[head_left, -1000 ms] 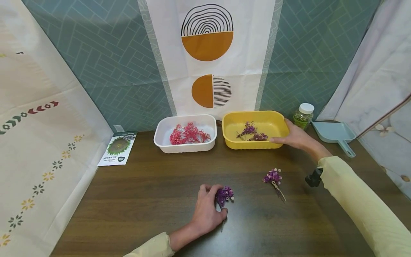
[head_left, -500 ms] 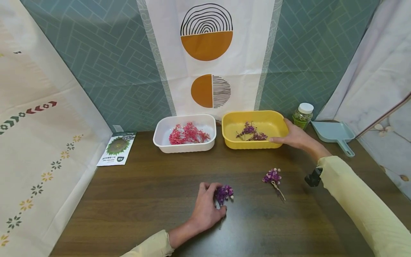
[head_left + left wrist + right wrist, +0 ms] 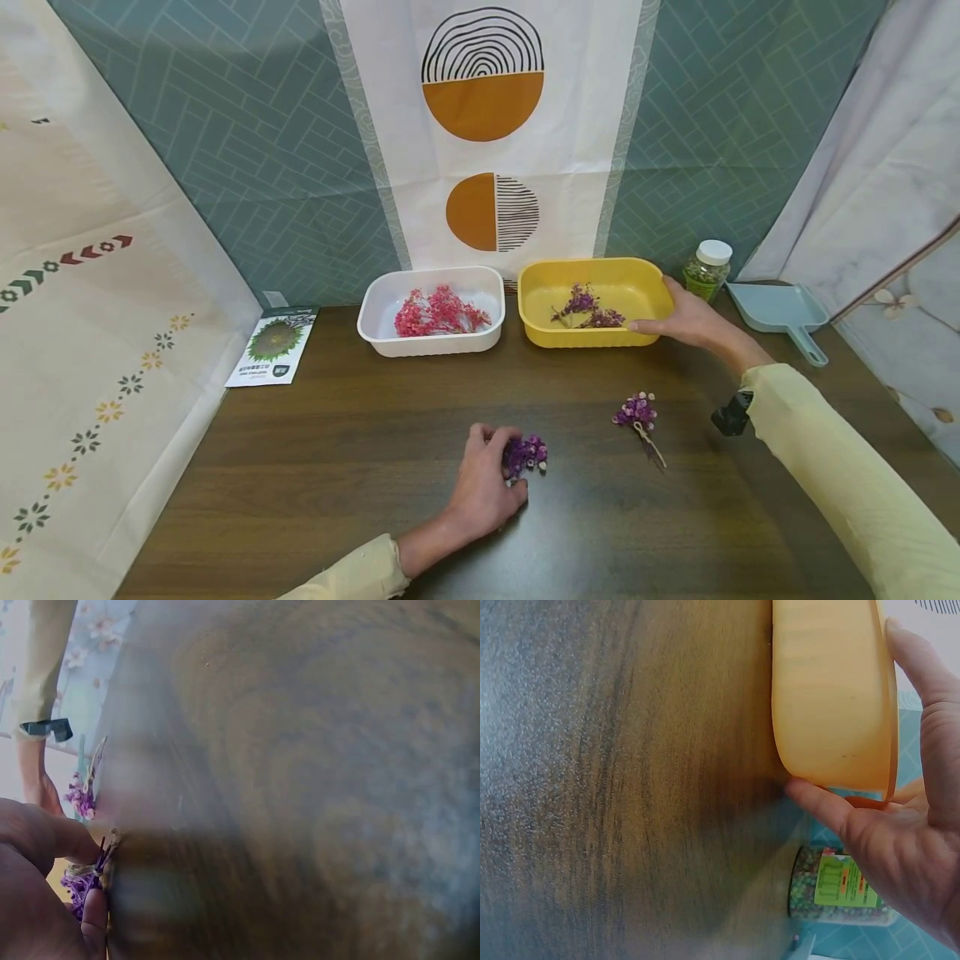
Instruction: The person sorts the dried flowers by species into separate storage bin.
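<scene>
My left hand point(image 3: 486, 487) pinches a small bunch of purple dried flowers point(image 3: 527, 454) just over the dark wooden table. In the left wrist view, the tied stems of this flower bunch point(image 3: 84, 889) show between thumb and finger. At the back right, my right hand point(image 3: 693, 317) grips the right end of a yellow tray point(image 3: 536, 333). Its thumb rests on the rim and a finger sits low against the tray's end, as the right wrist view shows. Two or so purple sprigs point(image 3: 581, 304) lie inside the tray. Another tied purple bunch point(image 3: 637, 412) lies on the table between the hands.
A white tray point(image 3: 367, 325) with pink dried flowers point(image 3: 438, 312) stands left of the yellow one. Beyond the right hand are a white-capped jar point(image 3: 707, 271) and a pale blue dustpan point(image 3: 783, 308). A seed packet point(image 3: 273, 348) lies at far left.
The bunch in my left hand has tipped slightly, and its stems, visible below the thumb before, are now hidden in the head view. The right hand stays on the yellow tray.
</scene>
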Action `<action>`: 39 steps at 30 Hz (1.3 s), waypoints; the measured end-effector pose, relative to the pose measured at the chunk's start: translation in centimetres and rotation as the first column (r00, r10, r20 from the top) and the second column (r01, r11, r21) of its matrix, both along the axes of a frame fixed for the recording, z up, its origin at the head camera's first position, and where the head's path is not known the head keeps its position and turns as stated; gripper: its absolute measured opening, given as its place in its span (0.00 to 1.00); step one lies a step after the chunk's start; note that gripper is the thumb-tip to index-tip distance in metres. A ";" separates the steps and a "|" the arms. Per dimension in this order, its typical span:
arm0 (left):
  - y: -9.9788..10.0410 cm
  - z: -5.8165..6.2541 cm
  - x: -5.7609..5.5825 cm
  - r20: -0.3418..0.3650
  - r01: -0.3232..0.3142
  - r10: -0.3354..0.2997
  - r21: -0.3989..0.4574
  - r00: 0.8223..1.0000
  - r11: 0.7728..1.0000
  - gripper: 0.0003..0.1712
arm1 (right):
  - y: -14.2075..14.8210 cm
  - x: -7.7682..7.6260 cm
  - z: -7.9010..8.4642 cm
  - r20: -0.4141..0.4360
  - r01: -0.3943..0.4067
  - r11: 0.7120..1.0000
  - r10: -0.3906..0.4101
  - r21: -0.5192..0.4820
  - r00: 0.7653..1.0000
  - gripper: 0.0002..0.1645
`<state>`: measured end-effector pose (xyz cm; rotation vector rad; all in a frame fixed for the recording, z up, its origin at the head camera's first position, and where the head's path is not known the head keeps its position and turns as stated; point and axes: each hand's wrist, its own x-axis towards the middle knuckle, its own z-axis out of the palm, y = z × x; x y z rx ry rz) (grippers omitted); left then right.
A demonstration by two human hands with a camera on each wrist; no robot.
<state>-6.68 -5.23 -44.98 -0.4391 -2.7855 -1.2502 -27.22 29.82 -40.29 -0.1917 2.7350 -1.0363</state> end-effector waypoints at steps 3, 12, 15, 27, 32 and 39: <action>0.0 -0.1 -0.2 0.010 0.004 -0.004 0.043 1.000 0.999 0.33 | 0.1 0.0 0.0 -0.007 -0.002 1.000 0.002 -0.006 1.000 0.71; -0.2 -0.4 -0.6 0.005 -0.005 0.004 0.122 1.000 0.993 0.31 | 0.1 0.3 -0.5 0.008 0.000 1.000 0.001 -0.026 1.000 0.72; -0.3 -0.2 -0.9 -0.010 0.001 0.001 0.136 1.000 0.991 0.30 | 0.1 0.5 -0.5 0.008 0.006 1.000 -0.006 -0.023 1.000 0.71; 0.3 2.6 -4.4 -0.088 0.089 -0.075 0.163 0.993 0.983 0.29 | 0.2 0.3 -0.1 -0.004 0.009 1.000 -0.009 -0.028 1.000 0.70; 0.8 3.5 -5.8 -0.122 0.116 -0.098 0.149 0.988 0.982 0.29 | 0.1 0.1 -0.1 -0.005 0.016 1.000 -0.016 -0.026 1.000 0.71; 1.9 4.8 -8.1 -0.154 0.160 -0.140 0.123 0.978 0.980 0.29 | 0.1 -0.1 -0.1 -0.004 0.013 0.999 -0.013 -0.030 1.000 0.71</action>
